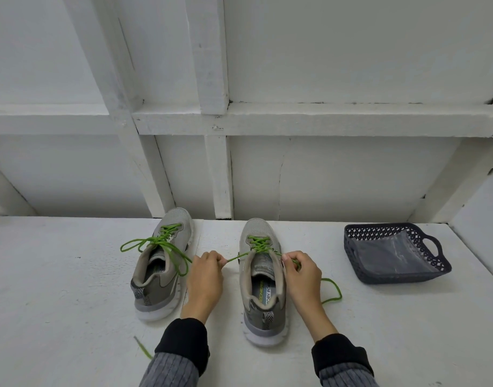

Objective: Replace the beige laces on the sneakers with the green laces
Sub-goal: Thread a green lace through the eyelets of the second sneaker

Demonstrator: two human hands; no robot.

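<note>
While both sneakers stood toes-away on the white surface [72, 275], the left hand [204, 270] and right hand [302, 270] each pinched an end of the green lace [257, 243] on the right sneaker [263, 280], drawing it taut sideways, probably to even it before tying.

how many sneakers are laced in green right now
2. The left sneaker stands alone with its green lace ends lying loose. The right sneaker sits between the left hand and right hand, each pulling a green lace end.
</note>
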